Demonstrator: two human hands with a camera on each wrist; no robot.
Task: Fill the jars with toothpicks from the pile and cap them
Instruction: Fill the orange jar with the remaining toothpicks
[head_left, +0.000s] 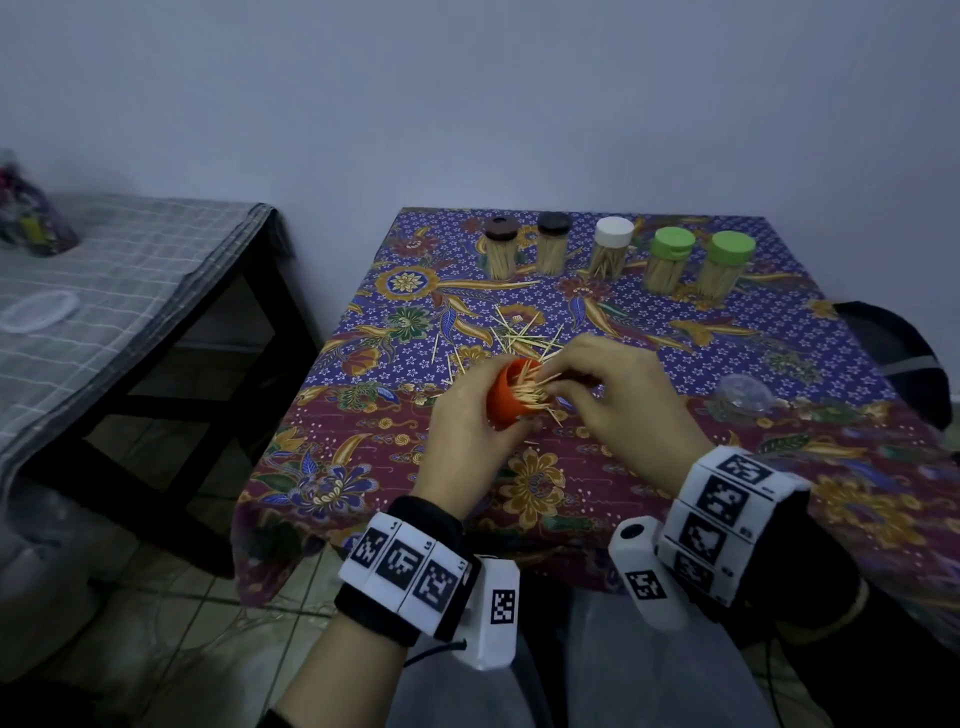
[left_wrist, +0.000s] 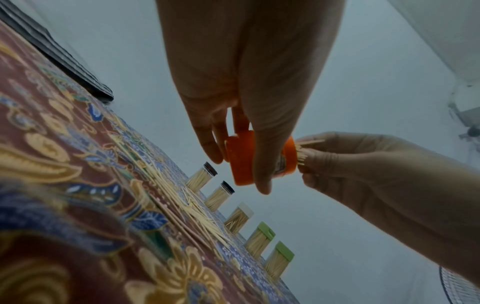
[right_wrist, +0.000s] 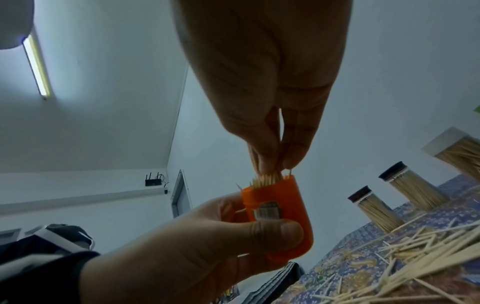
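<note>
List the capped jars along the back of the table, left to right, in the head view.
Brown-lidded jar → second brown-lidded jar → white-lidded jar → green-lidded jar → second green-lidded jar.

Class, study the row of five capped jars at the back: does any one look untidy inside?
Yes. In the white-capped jar the toothpicks lean and cross at angles, while those in the two brown-capped jars and two green-capped jars stand straight and packed.
</note>
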